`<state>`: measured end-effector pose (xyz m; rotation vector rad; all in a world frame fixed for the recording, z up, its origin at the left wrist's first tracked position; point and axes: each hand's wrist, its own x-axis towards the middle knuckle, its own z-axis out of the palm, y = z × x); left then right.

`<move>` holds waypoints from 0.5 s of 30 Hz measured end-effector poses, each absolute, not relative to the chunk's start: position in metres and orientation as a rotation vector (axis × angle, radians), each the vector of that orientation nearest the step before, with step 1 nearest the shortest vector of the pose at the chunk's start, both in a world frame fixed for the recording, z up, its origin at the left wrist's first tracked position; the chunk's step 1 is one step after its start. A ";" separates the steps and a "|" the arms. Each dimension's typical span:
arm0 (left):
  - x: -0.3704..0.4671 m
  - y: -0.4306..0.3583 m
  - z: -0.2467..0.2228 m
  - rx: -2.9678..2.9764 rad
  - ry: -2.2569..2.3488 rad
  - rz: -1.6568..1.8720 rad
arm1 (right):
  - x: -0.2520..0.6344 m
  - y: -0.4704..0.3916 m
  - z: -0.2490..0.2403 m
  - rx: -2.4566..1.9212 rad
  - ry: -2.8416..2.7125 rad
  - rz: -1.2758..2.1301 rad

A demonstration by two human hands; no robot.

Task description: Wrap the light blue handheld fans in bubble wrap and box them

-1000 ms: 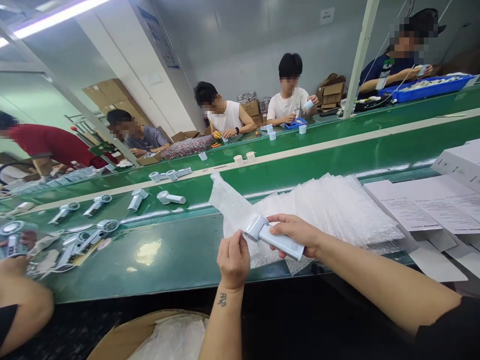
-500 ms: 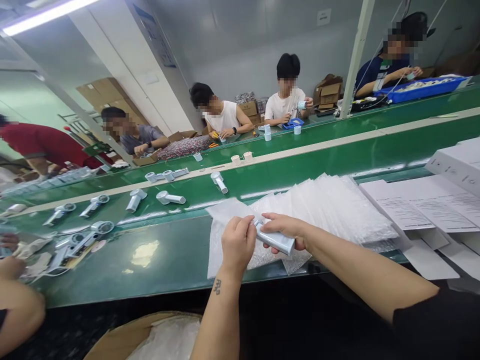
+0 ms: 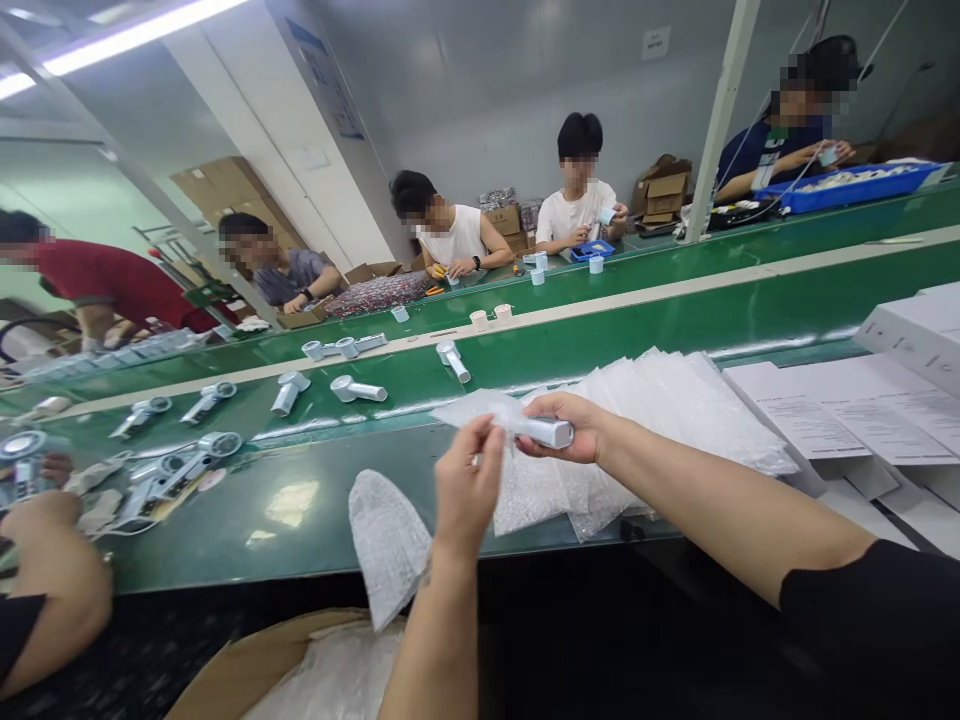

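Observation:
My right hand (image 3: 574,425) is wrapped round a pale blue handheld device (image 3: 547,432), its handle end pointing right. Thumb and fingers of my left hand (image 3: 471,480) pinch the edge of a translucent bubble bag (image 3: 390,545), which hangs down to the left behind my left wrist. Part of the bag also rises above my fingers, beside the device's far end, which it hides. Just beyond and to the right of my hands lies a fanned stack of bubble bags (image 3: 660,420).
Similar devices (image 3: 358,389) lie along the green conveyor (image 3: 660,310). White printed boxes (image 3: 840,400) stand at the right. An open carton (image 3: 225,670) is below the bench edge. A co-worker's arm (image 3: 60,570) is at the left; several people sit across.
The bag has come off the stack with my left hand and now hangs to the left. My right hand has raised the device slightly and turned it more level.

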<state>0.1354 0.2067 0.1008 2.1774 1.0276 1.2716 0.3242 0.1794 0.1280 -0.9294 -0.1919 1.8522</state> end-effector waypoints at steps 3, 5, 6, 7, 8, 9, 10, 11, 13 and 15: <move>0.073 0.230 0.079 2.158 1.728 1.094 | 0.345 0.177 0.145 -0.902 -0.176 1.785; 0.038 0.238 0.050 1.959 2.107 0.733 | 0.357 0.173 0.160 -0.879 -0.223 1.784; 0.027 0.238 0.035 1.952 2.147 0.662 | 0.362 0.171 0.168 -0.874 -0.259 1.780; 0.019 0.237 0.023 1.950 2.162 0.638 | 0.365 0.169 0.176 -0.877 -0.298 1.762; 0.014 0.235 0.014 1.972 2.155 0.672 | 0.368 0.167 0.183 -0.886 -0.334 1.734; 0.013 0.232 0.009 1.997 2.145 0.732 | 0.371 0.165 0.190 -0.898 -0.365 1.695; 0.014 0.230 0.007 2.004 2.148 0.787 | 0.374 0.162 0.197 -0.915 -0.391 1.650; 0.017 0.228 0.009 1.996 2.159 0.825 | 0.377 0.160 0.202 -0.936 -0.408 1.605; 0.033 0.229 0.020 2.016 2.090 0.889 | 0.385 0.152 0.211 -0.973 -0.423 1.522; 0.061 0.236 0.034 2.039 1.829 0.946 | 0.396 0.143 0.214 -0.998 -0.416 1.453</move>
